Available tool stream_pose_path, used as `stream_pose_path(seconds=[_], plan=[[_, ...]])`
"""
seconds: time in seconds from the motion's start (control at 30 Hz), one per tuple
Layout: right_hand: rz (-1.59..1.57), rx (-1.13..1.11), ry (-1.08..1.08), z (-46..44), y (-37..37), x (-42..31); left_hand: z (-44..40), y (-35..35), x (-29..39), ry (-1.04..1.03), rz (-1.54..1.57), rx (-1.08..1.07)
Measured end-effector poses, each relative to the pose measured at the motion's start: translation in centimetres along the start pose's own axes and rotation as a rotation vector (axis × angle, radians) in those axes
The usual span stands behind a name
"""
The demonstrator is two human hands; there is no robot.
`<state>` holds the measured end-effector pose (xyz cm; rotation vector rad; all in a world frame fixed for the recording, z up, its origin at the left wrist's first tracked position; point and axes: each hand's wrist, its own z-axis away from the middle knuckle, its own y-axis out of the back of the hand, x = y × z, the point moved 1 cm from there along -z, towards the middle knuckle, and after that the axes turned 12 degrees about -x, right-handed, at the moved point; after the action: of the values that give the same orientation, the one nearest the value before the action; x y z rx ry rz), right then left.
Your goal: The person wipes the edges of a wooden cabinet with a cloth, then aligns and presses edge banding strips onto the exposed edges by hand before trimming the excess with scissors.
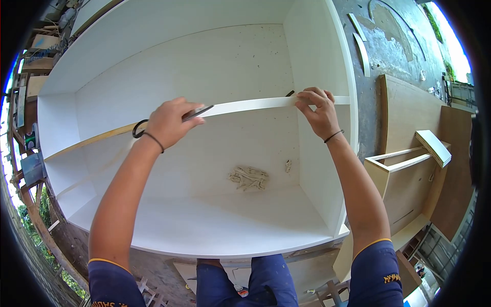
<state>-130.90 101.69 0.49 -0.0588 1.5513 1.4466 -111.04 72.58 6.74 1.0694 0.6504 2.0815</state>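
Across white cabinet | shelf edge part-white, part-bare | grey floor beyond

2 arms outstretched, left hand curled, right hand bent

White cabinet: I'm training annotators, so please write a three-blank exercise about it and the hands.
The ____ hand holds the dark tool.
The right hand touches a strip coloured ____.
In this view, the beige bundle in the cabinet lies ____, not above, the strip.
Missing words: left; white; below.
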Motion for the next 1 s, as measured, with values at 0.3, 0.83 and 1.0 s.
stream_pose_path(seconds=[0.3, 0.83, 1.0], plan=[[-0.048, -0.021, -0.018, -0.3, 0.1, 0.0, 0.2, -1.6, -3.3, -0.033, -0.078, 0.087], [0.033, -0.131, -0.139, -1.9, 1.2, -1.2, -0.5, -2.1, -4.0, -0.090, -0.141, 0.103], [0.011, -0.370, -0.271, -4.5, -0.9, -5.7, -0.5, -2.2, -3.8, -0.058, -0.116, 0.105]])
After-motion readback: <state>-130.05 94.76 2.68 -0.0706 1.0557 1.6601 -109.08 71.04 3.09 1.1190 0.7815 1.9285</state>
